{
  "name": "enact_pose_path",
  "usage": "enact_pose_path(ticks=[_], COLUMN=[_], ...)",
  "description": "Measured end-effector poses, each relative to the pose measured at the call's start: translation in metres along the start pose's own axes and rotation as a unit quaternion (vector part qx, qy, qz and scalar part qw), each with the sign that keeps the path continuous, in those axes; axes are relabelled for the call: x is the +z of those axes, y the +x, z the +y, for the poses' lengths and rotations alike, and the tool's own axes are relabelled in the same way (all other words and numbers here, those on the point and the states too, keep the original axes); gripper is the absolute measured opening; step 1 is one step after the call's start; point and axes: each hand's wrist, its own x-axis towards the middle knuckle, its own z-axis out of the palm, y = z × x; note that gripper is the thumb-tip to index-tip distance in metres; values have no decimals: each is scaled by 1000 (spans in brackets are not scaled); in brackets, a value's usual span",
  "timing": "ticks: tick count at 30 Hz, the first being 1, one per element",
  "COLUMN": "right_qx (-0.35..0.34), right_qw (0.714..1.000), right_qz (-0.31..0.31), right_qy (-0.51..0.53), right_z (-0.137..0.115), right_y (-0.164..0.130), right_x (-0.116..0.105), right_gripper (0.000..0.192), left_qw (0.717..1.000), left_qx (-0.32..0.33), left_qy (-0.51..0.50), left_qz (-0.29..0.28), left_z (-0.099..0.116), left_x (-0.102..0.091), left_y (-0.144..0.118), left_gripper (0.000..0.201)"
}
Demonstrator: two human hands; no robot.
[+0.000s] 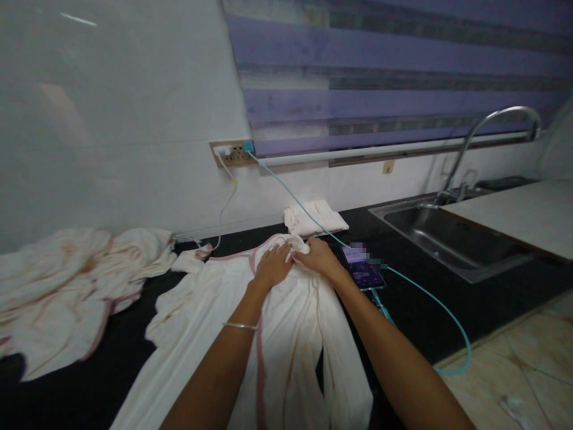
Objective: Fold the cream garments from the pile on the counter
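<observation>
Both hands meet at the far end of the cloth: the left hand (274, 264) lies flat and open on it, the right hand (319, 257) pinches its bunched edge; the cloth (286, 334) runs lengthwise back toward the person along the counter (416, 298), phone (362, 267) just right

No text, label, brand or number can be read anywhere in this view. The lit screen of the phone (362, 267) on the dark counter (421, 304) shows purple shapes, but part of it is blurred out and the rest is too small to make out as words. The wall socket (233, 154) and the cream garment (286, 334) bear no legible marking
</observation>
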Motion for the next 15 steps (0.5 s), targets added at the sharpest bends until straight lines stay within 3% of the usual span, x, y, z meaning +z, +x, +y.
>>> enact_pose_path(ticks=[8, 15], right_qx=[5, 12], right_qw=[995, 993], right_qz=[71, 100], right_qy=[-69, -63], right_z=[3, 10], right_y=[-2, 0], right_x=[-6, -7], right_gripper=[25, 19], left_qw=[1000, 1000], left_qx=[-6, -1], left_qy=[-19, -6], left_qz=[7, 17], left_z=[0, 0], left_x=[4, 6], left_y=[1, 2], left_gripper=[60, 59])
